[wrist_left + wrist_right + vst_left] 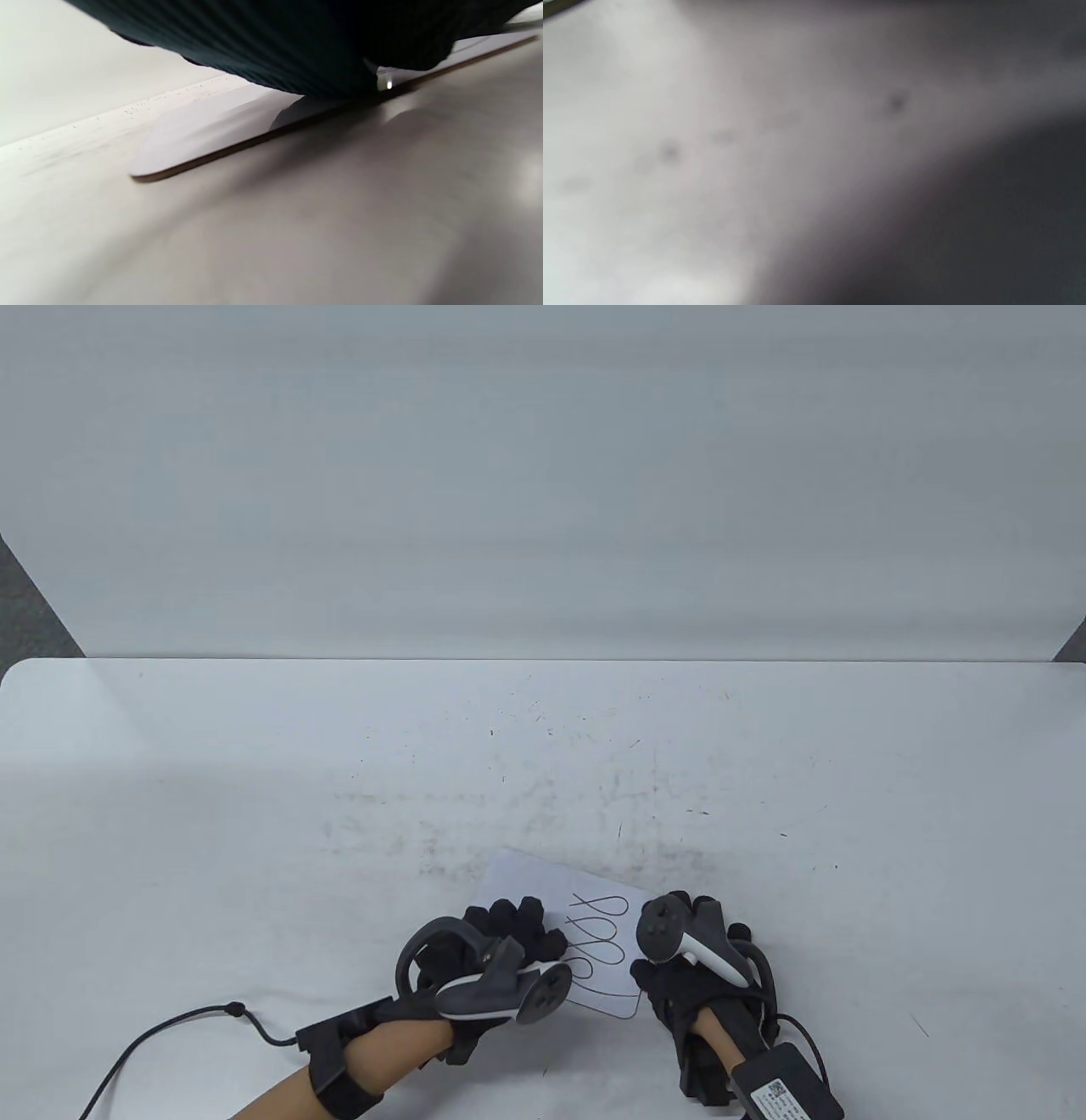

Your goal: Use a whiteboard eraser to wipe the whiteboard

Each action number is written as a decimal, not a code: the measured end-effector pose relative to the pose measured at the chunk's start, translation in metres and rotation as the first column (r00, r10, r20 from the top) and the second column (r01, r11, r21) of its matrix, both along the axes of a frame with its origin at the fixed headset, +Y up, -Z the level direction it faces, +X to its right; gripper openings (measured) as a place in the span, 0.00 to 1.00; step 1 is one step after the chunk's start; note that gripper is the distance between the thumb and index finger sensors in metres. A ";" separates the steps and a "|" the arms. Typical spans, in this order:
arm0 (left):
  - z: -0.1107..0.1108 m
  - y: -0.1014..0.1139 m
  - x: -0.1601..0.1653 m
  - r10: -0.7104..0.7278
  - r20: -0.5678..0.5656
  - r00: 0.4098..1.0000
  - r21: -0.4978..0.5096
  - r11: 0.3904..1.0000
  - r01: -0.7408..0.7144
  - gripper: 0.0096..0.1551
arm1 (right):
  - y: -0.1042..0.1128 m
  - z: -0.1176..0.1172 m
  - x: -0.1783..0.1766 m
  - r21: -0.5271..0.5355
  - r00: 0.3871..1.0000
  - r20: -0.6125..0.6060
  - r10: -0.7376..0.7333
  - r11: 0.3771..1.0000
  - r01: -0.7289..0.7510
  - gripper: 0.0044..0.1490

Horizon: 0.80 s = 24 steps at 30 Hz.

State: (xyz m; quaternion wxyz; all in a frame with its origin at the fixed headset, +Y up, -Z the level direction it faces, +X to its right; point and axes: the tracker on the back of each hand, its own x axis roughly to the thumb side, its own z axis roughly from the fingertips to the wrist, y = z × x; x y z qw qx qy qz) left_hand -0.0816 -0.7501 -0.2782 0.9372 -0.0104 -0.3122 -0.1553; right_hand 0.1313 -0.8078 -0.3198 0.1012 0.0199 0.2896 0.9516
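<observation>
A small white whiteboard (543,903) lies flat on the table near the front edge, with black looped scribbles (598,942) drawn on it. My left hand (513,929) rests on the board's left part with the fingers bent, knuckles up. In the left wrist view the dark glove (297,46) lies on the board (203,127), whose thin brown edge shows. My right hand (679,937) sits at the board's right edge, its fingers hidden under the tracker. No eraser shows in any view. The right wrist view is a blur of table surface.
The white table (254,814) carries faint specks and smudges (551,806) behind the board. A white backdrop (543,475) rises at the table's far edge. A black cable (170,1027) trails from my left wrist across the front left.
</observation>
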 end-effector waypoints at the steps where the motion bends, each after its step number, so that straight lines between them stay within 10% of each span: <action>1: 0.005 0.000 0.000 -0.005 0.010 1.000 0.013 1.000 0.005 0.36 | 0.000 0.000 0.000 0.000 1.000 0.000 0.000 1.000 0.000 0.45; 8: -0.005 0.000 0.007 0.020 -0.014 1.000 -0.050 0.999 -0.021 0.35 | 0.000 0.000 0.000 0.002 1.000 -0.001 0.001 1.000 -0.001 0.45; 24: -0.117 -0.004 0.061 0.016 -0.198 0.980 -0.037 0.999 -0.024 0.34 | 0.000 0.000 0.000 0.000 1.000 -0.001 -0.005 1.000 0.005 0.45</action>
